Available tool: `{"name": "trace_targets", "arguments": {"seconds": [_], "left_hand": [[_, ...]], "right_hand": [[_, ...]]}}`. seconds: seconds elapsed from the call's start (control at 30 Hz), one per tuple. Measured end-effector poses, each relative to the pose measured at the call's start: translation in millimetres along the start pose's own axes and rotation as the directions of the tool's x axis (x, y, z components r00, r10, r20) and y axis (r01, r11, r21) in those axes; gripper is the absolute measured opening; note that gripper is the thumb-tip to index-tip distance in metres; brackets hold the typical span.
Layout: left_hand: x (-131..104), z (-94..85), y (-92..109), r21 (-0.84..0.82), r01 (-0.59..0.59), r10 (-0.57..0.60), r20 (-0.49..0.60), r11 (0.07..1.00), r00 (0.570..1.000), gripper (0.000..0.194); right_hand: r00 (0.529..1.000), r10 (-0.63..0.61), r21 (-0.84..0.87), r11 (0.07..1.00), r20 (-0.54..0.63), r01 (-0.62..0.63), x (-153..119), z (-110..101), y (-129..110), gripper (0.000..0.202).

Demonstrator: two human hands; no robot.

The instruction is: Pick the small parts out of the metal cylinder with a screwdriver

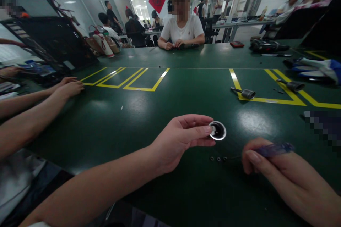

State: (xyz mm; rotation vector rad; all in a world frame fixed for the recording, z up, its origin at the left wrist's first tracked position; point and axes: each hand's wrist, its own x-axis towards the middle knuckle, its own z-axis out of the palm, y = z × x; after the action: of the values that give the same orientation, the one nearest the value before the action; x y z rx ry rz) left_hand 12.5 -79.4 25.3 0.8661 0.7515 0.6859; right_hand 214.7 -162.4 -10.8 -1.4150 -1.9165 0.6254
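Observation:
My left hand point(178, 136) is closed around a round metal cup-shaped part point(222, 137), with the thumb at its rim and its dark hollow facing me. Inside it something pale shows, too small to make out. In my right hand point(277, 170) is a screwdriver point(277, 149) with a see-through bluish-purple handle. Its thin dark shaft points left, low over the table. Near the shaft's tip lie several small dark nut-like rings point(218, 159), the rightmost one at the tip; whether they touch I cannot tell.
Beyond my hands, two metal cup parts with stems point(247, 94) point(294, 85) lie by yellow tape lines point(277, 101) on the green table point(149, 113). Blue-and-white gloves point(317, 69) rest at right. Another person's hands point(69, 87) are at left; a person point(182, 28) sits opposite.

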Motion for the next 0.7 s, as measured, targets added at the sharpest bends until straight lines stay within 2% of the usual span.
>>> {"name": "trace_targets", "arguments": {"seconds": [0.13, 0.3, 0.4, 0.5, 0.57, 0.63, 0.7], "left_hand": [[-2, 1.0, 0, 0.034, -0.016, 0.017, -0.013, 0.999, 1.000, 0.021], [-3, 0.8, 0, 0.053, -0.008, 0.009, -0.019, 0.999, 1.000, 0.021], [-3, -0.2, -1, 0.061, -0.016, 0.017, -0.019, 0.998, 1.000, 0.022], [-3, -2.2, -2, 0.069, -0.036, 0.038, -0.022, 0.997, 0.999, 0.025], [-2, -3.6, -2, 0.080, -0.050, 0.052, -0.025, 0.996, 0.998, 0.027], [-1, -4.6, -3, 0.094, -0.054, 0.057, -0.024, 0.994, 0.998, 0.028], [-1, -4.9, -4, 0.107, -0.049, 0.052, -0.027, 0.993, 0.998, 0.028]], "right_hand": [[1.000, -0.012, -0.061, 0.998, -0.014, 0.011, -1, 3, -7, 0.025], [0.982, 0.120, -0.009, 0.992, -0.146, -0.123, 13, 2, -7, 0.039], [0.968, 0.177, 0.019, 0.984, -0.177, -0.177, 16, 1, -5, 0.040], [0.948, 0.257, 0.107, 0.965, -0.190, -0.240, 16, 2, -1, 0.039], [0.923, 0.326, 0.253, 0.928, -0.204, -0.272, 15, 3, 2, 0.035], [0.905, 0.340, 0.424, 0.881, -0.254, -0.211, 13, 4, 4, 0.030], [0.904, 0.251, 0.455, 0.888, -0.347, -0.071, 8, 4, 3, 0.024]]}}
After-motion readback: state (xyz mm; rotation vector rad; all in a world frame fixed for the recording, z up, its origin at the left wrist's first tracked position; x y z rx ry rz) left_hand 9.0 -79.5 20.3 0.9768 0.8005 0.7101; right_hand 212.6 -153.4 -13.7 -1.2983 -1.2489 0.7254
